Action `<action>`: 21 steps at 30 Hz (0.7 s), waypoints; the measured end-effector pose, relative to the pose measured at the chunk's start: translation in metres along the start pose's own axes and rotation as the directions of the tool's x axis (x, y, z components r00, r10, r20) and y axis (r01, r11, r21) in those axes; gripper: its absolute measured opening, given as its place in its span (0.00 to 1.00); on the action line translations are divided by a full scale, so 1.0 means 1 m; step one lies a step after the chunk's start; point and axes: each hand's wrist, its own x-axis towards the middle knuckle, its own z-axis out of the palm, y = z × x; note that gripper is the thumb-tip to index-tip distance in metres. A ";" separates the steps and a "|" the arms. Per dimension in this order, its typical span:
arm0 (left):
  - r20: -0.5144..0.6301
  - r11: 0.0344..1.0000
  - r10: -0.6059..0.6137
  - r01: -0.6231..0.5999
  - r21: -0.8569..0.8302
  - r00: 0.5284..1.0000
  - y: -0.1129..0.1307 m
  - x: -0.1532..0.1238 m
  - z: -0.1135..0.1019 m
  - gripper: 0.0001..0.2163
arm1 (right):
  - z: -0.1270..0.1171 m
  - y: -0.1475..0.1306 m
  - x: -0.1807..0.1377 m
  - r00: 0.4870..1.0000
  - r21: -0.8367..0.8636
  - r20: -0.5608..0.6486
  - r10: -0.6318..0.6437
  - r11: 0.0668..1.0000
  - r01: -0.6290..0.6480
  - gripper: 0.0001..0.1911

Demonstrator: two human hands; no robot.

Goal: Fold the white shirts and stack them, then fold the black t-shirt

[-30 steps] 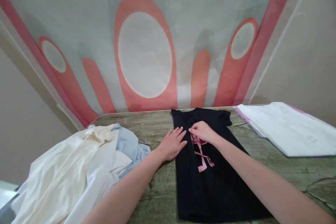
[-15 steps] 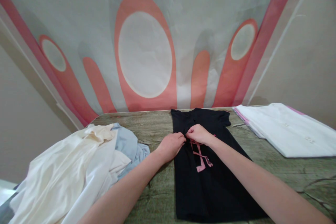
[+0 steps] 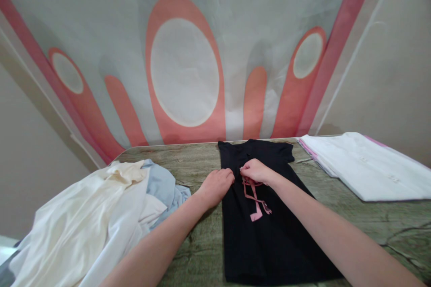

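Note:
A black T-shirt (image 3: 276, 246) with a pink print lies lengthwise on the table, its sleeve end at the far edge. Its left side runs in a straight line, while one short sleeve sticks out on the right. My left hand (image 3: 217, 184) is closed at that left edge, fingers curled over the cloth and the fingertips partly hidden. On the chest, just above the print, my right hand (image 3: 257, 171) pinches the fabric between thumb and fingers. A small gap separates the two hands.
A loose heap of cream, white and light blue clothes (image 3: 77, 215) lies on the left. Flat folded white garments (image 3: 380, 170) are stacked at the right, pink edges showing. Behind the wood-patterned table (image 3: 205, 251) rises a grey wall covering (image 3: 286, 0) with coral shapes.
The gap between my hands has widened slightly, and the cloth between them looks smoother. More of the pink print shows below my right hand. The view has shifted a little.

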 end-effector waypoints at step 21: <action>0.038 0.977 0.114 -0.106 -0.184 0.993 0.009 -0.012 -0.015 0.08 | 0.002 0.005 0.003 0.999 -0.047 -0.014 0.031 0.998 -0.031 0.09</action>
